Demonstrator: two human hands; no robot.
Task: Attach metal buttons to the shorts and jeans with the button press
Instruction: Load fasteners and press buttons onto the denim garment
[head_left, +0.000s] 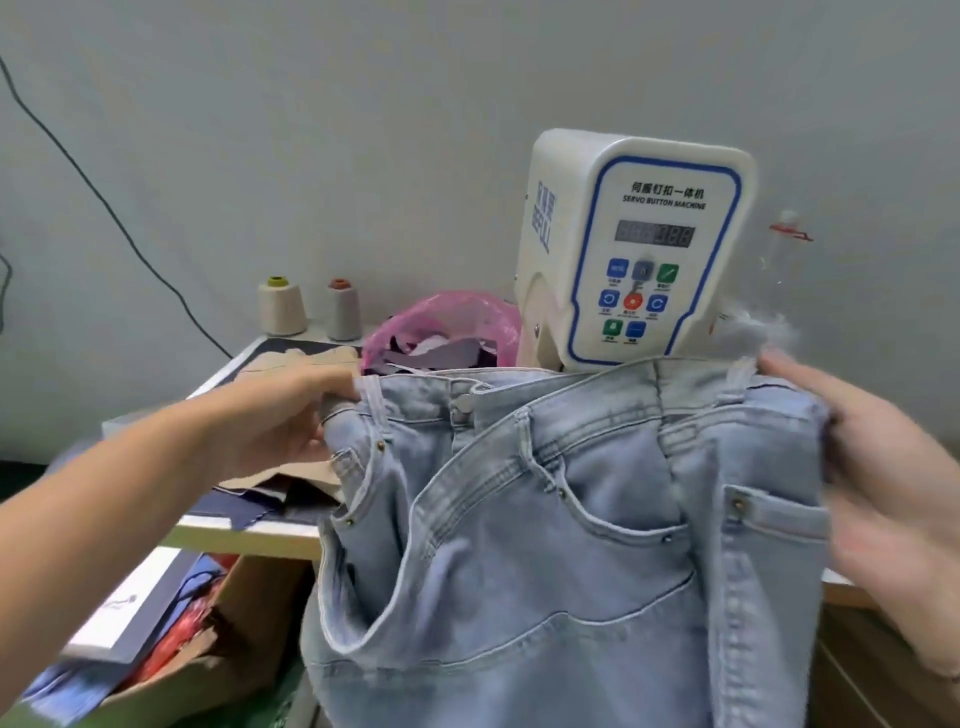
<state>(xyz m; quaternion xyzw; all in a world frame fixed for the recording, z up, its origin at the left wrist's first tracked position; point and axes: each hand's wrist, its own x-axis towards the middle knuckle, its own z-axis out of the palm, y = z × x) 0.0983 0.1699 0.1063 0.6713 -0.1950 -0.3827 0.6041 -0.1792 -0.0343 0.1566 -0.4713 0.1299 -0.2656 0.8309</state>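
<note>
Pale blue denim jeans (545, 545) held up btwn both hands, just in front of white servo button press (634, 244); left hand (280, 415) pinching waistband at belt loop; right hand (872, 467) blurred, seems to grip other waistband end; metal waist button (462, 401) already on, so this pair looks done; shorts not identifiable; probably pending.

Left arm: bare, extended from the lower left toward centre. Left hand (283, 415): palm turned inward, fingers (332, 387) curled round the waistband edge of the jeans (545, 545), gripping it. Right hand (883, 467): enters from the right edge, raised to similar height, motion-blurred; fingers appear curled over the opposite waistband edge. Hands well apart, garment held between them.
</note>
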